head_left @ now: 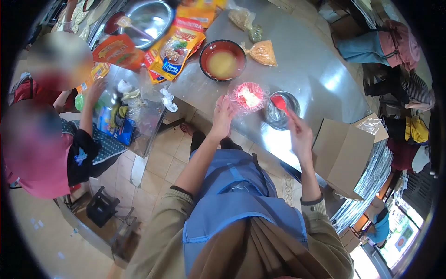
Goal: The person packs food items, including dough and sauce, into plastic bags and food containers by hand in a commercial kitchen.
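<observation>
My left hand (223, 115) is closed at the near-left edge of a small pink-red bowl (242, 89) lined with clear plastic. Something white lies inside that bowl. My right hand (300, 132) grips a red spatula (279, 102), its blade at the mouth of a round metal bowl (289, 122). The metal bowl stands on the steel table, just right of the pink-red bowl; its contents are hard to make out. Beyond my left hand is a dark bowl with a red inside (214, 48), holding pale yellow liquid.
Yellow and orange food packets (179, 49) and a large metal basin (151, 21) occupy the far left. Tied bags of crumbs (263, 52) lie on the steel table (316, 69). An open cardboard box (341, 149) stands at right. A co-worker's hand (95, 90) works at left.
</observation>
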Available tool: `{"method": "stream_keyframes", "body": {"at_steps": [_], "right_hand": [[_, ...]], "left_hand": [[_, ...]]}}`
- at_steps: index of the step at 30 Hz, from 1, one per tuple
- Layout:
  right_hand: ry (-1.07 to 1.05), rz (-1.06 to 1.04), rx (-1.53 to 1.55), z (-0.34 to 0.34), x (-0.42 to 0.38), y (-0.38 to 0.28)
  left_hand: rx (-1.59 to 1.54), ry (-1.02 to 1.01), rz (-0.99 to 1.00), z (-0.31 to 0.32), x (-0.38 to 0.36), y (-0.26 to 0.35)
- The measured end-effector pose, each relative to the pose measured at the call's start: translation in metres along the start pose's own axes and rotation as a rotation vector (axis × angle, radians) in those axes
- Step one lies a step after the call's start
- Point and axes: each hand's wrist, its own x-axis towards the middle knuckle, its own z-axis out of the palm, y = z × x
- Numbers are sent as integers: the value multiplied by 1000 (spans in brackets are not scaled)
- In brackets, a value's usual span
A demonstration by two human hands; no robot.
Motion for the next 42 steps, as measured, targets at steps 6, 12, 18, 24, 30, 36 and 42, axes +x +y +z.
{"method": "stream_keyframes", "body": {"at_steps": [6,12,18,24,30,36,42], "right_hand": [[-444,738,1204,83,0,-38],[-310,729,1604,99,12,-23],[-212,488,918,122,-4,-17],[71,47,654,185,38,28],[227,-67,334,176,45,16],[332,-288,161,142,25,-47],[-157,-576,318,202,49,-179]], "left_hand": [[-56,-115,-220,9,9,29],[56,-82,-26,31,-6,48],[331,-210,290,74,-29,66],[249,-251,253,89,-28,55],[143,-338,239,125,-98,111],[-99,-548,255,104,-186,191],[84,-352,407,9,-280,261]]}}
